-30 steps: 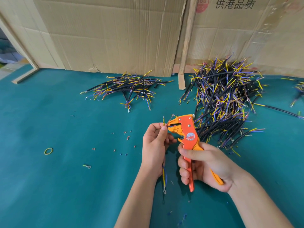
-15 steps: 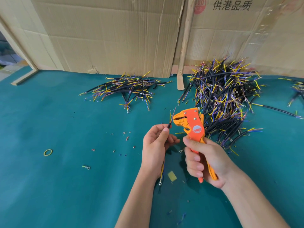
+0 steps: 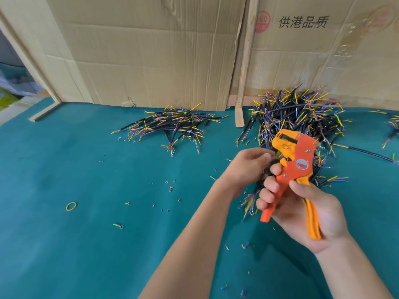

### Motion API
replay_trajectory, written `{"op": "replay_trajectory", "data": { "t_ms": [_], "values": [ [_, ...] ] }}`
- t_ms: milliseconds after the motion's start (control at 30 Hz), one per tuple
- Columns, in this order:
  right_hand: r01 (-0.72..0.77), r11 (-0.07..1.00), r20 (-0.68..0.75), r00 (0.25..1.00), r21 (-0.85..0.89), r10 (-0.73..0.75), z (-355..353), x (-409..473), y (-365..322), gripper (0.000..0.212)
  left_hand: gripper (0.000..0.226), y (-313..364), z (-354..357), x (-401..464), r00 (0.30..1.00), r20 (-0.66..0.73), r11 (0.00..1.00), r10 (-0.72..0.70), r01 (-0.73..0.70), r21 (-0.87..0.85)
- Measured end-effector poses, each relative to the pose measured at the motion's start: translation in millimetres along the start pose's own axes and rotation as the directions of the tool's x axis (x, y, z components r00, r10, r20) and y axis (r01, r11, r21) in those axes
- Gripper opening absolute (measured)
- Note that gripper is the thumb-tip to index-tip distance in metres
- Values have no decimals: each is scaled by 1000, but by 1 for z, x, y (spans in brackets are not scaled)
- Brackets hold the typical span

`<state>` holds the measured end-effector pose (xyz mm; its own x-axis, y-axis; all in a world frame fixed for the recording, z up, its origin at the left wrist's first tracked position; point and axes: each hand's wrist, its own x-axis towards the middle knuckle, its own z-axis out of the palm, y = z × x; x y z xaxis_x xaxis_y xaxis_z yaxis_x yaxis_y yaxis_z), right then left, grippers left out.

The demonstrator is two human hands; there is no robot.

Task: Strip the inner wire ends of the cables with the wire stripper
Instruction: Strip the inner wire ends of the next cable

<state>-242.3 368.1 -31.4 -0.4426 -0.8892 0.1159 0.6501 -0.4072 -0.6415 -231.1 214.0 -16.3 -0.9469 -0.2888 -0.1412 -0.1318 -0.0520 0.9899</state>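
Observation:
My right hand point(image 3: 302, 214) grips the handles of the orange and yellow wire stripper point(image 3: 294, 160), jaws pointing up and left. My left hand point(image 3: 248, 167), blurred by motion, is just left of the jaws and holds a black cable point(image 3: 251, 201). The cable's yellow and purple inner wires with ring terminals hang below that hand. Its upper end is hidden between the fingers and the tool. A large pile of black cables point(image 3: 298, 117) lies behind the stripper, and a smaller pile point(image 3: 172, 126) lies to the left.
The teal table point(image 3: 64, 169) carries scattered insulation scraps, a yellow rubber band point(image 3: 71, 206) and a loose ring terminal piece point(image 3: 118, 225). Cardboard sheets point(image 3: 151, 50) and a wooden strip point(image 3: 243, 83) wall off the back. More cables point(image 3: 393, 126) lie at the far right.
The wire left the stripper's jaws, then both hands moved right and up toward the large pile. The stripper now sits higher, and the left hand is close against it.

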Motion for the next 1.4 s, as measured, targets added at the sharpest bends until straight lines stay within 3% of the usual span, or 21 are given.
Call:
{"op": "replay_trajectory", "data": {
  "t_ms": [67,167,267,367,433,533,667,733,933,1100,1200,1300,1400],
  "values": [
    [-2,1000,19,1000,4,2,-1,-2,-1,42,21,13,-5,20,1000,7,980,23,-24,197],
    [2,999,-83,997,-44,-5,-1,1,2,47,23,21,-41,36,945,-248,812,215,-32,583],
    [-3,998,-192,981,-63,-9,0,6,11,38,34,14,-94,38,848,-428,628,312,154,763],
    [-58,997,-230,972,-57,43,2,9,21,35,39,-6,-142,36,804,-510,364,306,396,843],
    [-118,990,-230,968,-80,97,5,12,27,39,33,-17,-162,33,832,-479,244,281,420,874],
    [-201,971,-229,959,-133,167,7,14,32,40,27,-23,-176,37,855,-399,123,331,380,917],
    [-212,970,-226,957,-117,182,5,13,31,39,24,-19,-182,45,849,-416,64,327,419,906],
    [-205,974,-238,955,-96,178,3,13,30,38,22,-16,-182,44,830,-442,111,340,431,895],
    [-201,976,-239,955,-79,178,3,17,30,38,13,-6,-149,-2,727,-525,546,443,246,801],
    [-149,984,-263,957,-95,119,0,16,31,46,10,-21,-97,-71,793,-502,787,346,46,615],
    [-83,990,-306,951,-115,44,-1,15,28,57,15,-34,-77,-98,834,-476,916,279,-82,393],
    [-55,980,-337,941,-194,-14,-2,14,24,58,15,-37,-67,-110,817,-519,968,250,-220,121],
    [-75,963,-320,947,-259,-12,-1,11,21,57,18,-26,-66,-113,773,-543,930,327,-364,42]
  ]
}}
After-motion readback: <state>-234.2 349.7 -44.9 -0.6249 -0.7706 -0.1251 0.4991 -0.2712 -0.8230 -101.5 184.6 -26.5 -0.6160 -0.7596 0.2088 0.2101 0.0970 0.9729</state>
